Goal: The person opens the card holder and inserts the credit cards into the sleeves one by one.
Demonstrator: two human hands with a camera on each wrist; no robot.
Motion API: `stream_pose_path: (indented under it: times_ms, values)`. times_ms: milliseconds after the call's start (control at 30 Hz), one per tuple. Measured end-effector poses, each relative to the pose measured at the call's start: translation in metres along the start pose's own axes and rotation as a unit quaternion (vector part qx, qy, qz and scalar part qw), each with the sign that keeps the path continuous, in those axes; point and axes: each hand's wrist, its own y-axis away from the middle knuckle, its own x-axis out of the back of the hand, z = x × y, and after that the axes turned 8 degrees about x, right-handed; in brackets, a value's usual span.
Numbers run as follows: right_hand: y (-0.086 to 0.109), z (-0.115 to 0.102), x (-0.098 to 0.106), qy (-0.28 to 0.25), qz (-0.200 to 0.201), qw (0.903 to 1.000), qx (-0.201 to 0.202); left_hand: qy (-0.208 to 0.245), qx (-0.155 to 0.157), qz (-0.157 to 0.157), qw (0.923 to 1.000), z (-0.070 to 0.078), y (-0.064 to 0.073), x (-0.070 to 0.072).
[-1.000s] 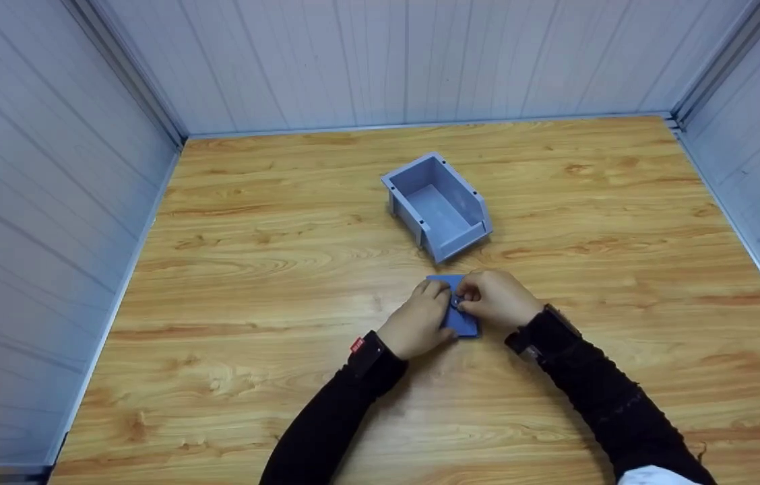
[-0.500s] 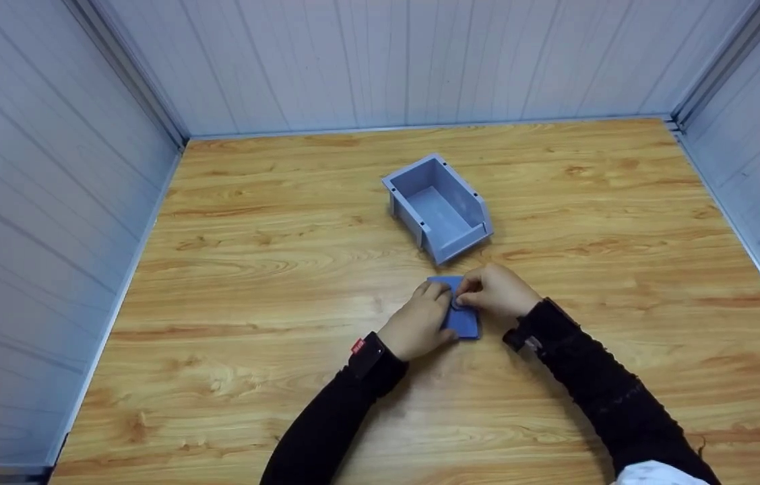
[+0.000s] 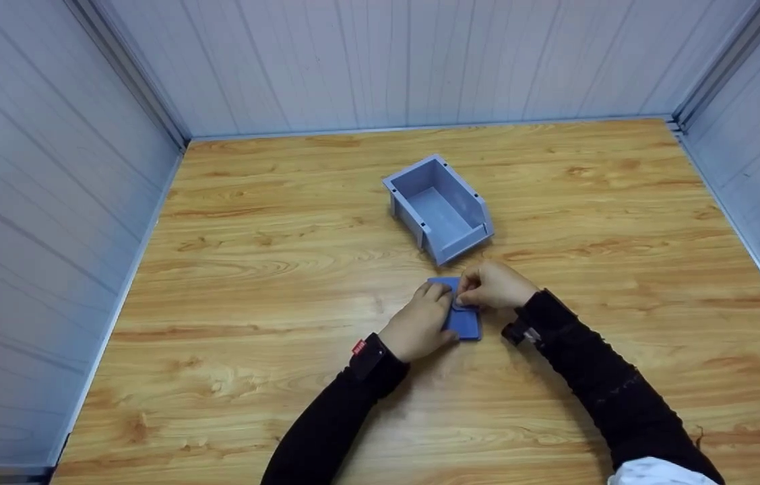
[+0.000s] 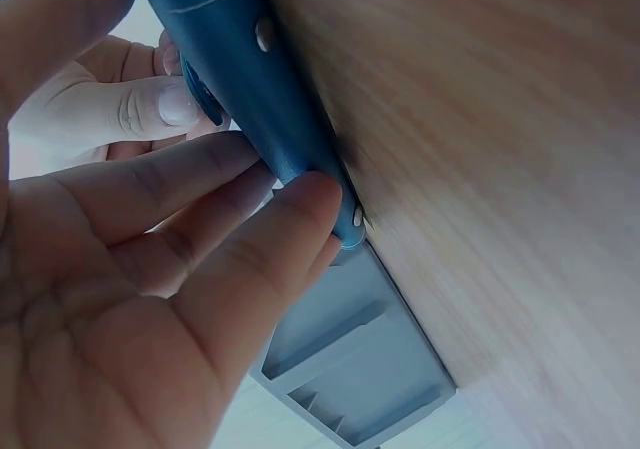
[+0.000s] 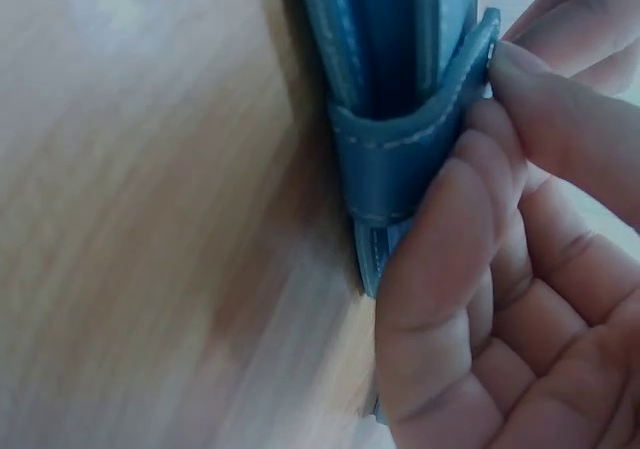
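A small blue stitched wallet-like case (image 3: 464, 327) lies on the wooden table between both hands. My left hand (image 3: 416, 325) holds its left side, fingers over the upper part and thumb near the lower edge. In the left wrist view, fingertips touch the rounded blue spine (image 4: 255, 79), which carries metal rivets. The right hand (image 3: 498, 286) pinches the end of the closing strap (image 5: 395, 164) between thumb and fingers. That strap, edged with white stitching, wraps the case's open side in the right wrist view and stands lifted at its tip. The pinching fingers partly hide the case from the head camera.
An open grey-blue plastic bin (image 3: 446, 252) stands just beyond the case, its low front facing it. The wooden table (image 3: 252, 283) stretches around both arms. White panel walls (image 3: 366, 64) enclose the table at the back and sides.
The right hand has turned and shifted slightly up, and more of the strap shows below its fingers, lifted off the case. My left hand keeps its hold on the case.
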Motion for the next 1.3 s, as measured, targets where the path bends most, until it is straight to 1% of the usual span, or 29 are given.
stream_pose_path:
  times_ms: [233, 533, 667, 800, 900, 1067, 1167, 1200, 1300]
  values:
    - [-0.001, -0.002, 0.001, 0.005, 0.003, 0.9999, 0.009, -0.003, 0.002, 0.006, 1.0, 0.0, 0.0, -0.001]
    - [-0.004, -0.002, 0.003, -0.006, -0.021, 0.9995, -0.023, -0.008, -0.001, 0.007, 0.9999, 0.002, 0.001, 0.002]
    - [-0.004, -0.001, 0.002, -0.015, -0.021, 0.9996, -0.011, -0.017, -0.002, 0.007, 0.9998, 0.002, 0.001, 0.003]
    - [-0.003, 0.003, 0.001, -0.028, -0.009, 0.9996, 0.005, -0.017, -0.001, 0.006, 0.9998, 0.002, 0.001, 0.003]
    - [-0.002, 0.006, -0.001, -0.023, 0.0, 0.9997, 0.012, -0.01, 0.002, 0.003, 0.9999, 0.002, 0.001, 0.004]
    - [0.003, 0.012, -0.005, -0.029, 0.017, 0.9988, 0.035, -0.017, 0.006, 0.001, 0.9998, 0.003, 0.0, 0.003]
    - [0.007, 0.016, -0.006, -0.038, 0.035, 0.9977, 0.045, -0.019, 0.011, 0.0, 0.9998, 0.002, 0.0, 0.001]
    - [0.009, 0.018, -0.007, -0.037, 0.045, 0.9973, 0.043, -0.016, 0.015, -0.003, 0.9998, 0.002, 0.0, 0.001]
    - [0.013, 0.018, -0.003, -0.033, 0.078, 0.9962, 0.019, -0.006, 0.027, -0.006, 0.9996, 0.002, 0.001, 0.003]
